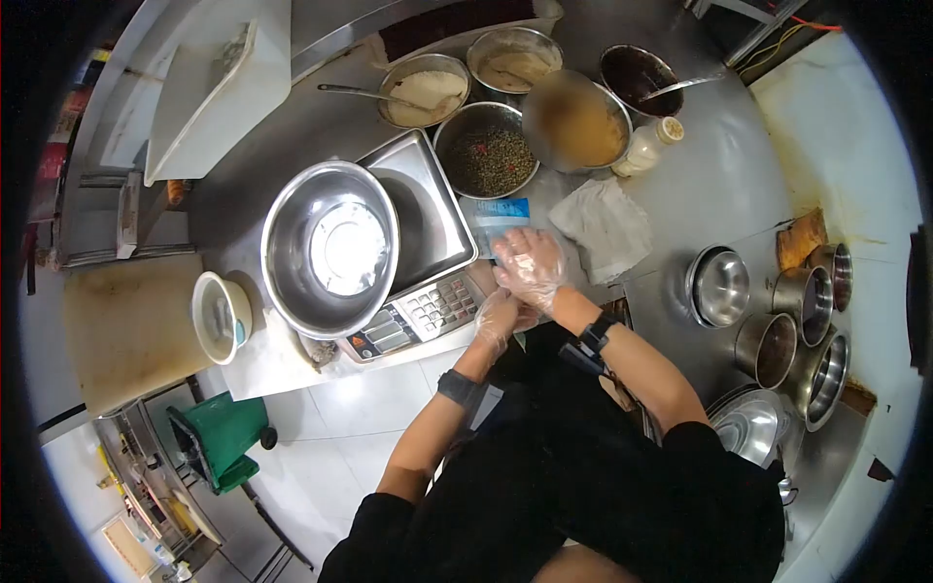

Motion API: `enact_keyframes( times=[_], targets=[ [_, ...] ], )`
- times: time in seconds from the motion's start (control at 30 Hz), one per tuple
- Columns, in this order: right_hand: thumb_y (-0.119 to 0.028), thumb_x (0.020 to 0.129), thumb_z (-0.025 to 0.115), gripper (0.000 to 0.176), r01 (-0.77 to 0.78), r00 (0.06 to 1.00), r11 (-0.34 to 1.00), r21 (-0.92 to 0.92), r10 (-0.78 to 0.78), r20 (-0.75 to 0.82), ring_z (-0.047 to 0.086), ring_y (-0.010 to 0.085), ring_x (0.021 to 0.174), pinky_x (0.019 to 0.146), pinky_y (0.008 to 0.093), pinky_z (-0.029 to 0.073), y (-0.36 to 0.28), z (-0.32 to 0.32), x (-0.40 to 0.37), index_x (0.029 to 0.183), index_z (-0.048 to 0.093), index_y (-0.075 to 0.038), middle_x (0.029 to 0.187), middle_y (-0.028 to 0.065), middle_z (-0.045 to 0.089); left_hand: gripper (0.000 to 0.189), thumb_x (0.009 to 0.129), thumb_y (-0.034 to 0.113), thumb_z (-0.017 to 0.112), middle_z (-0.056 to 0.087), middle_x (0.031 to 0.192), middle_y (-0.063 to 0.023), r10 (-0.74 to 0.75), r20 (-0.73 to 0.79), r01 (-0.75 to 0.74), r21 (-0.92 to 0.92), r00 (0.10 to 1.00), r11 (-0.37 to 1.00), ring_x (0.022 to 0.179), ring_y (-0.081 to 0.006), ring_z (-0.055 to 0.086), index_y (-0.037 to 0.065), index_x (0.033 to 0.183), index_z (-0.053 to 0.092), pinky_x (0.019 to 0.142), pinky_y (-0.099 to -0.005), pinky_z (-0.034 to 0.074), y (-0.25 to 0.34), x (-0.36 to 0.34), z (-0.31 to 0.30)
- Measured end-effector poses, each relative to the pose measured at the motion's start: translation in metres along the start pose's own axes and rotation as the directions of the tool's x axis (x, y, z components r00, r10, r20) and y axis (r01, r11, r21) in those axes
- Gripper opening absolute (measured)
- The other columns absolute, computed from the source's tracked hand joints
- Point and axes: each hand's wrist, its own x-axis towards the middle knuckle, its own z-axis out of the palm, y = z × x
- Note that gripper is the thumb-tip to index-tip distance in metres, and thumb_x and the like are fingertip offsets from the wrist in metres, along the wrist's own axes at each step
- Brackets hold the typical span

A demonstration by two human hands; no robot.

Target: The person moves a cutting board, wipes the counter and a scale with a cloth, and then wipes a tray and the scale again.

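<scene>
Both my hands wear thin clear plastic gloves and are close together at the counter's front edge, right of the scale. My right hand [531, 264] is back up with its fingers extended, over the lower end of a blue-and-clear plastic packet [502, 210]. Just below it, my left hand [500, 313] has its fingers curled in against the heel of the right hand; what they pinch, if anything, is hidden. Left of my hands is a digital scale [442, 303] with a metal tray. A big steel bowl [330, 250] overlaps the tray's left side. A crumpled white cloth [604, 228] lies to the right.
Behind the packet stand bowls of green peppercorns [486, 154], pale powder [425, 95] and dark sauce [637, 78]. A white-capped bottle [649, 148] is beside them. Steel pots [766, 350] and stacked bowls [721, 287] are at right. A white tub [220, 317] stands far left.
</scene>
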Motion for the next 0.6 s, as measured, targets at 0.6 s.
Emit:
enact_keyframes(
  times=[0.6],
  targets=[
    [-0.025,0.089,0.059,0.016,-0.662,0.702,0.748,0.032,0.635,-0.324,0.058,0.0348,0.056,0.053,0.0447,0.046,0.075,-0.110,-0.071,0.084,0.057,-0.010,0.068,0.0139,0.060,0.050,0.084,0.034,0.063,0.057,0.124,-0.0190,0.591,0.267,-0.506,0.815,0.761,0.283,0.102,-0.0369,0.060,0.009,0.126,0.052,0.085,-0.0391,0.050,0.027,0.011,0.056]
  ],
)
